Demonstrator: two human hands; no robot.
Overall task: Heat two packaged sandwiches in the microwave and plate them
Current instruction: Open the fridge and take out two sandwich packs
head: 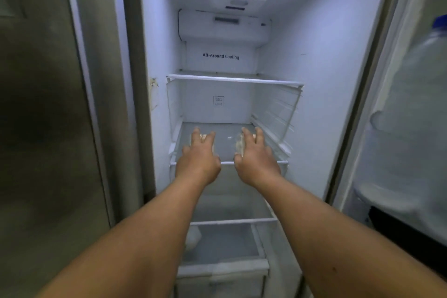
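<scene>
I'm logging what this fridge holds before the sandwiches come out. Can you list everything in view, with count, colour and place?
packaged sandwiches: two, pale in clear wrap, on the middle shelf, one under each hand; the second lies to the right.
middle shelf: one, clear glass with a white front rim, centre of the fridge.
upper shelf: one, white-rimmed, above it, nothing seen on it.
lower drawer: one, translucent white, at the bottom.
fridge door: one, white inside, swung open on the right.
bottle: one, clear with a blue cap, blurred, in the door.
left hand: one, over the left sandwich, fingers spread.
right hand: one, over the right sandwich, fingers spread.
</scene>
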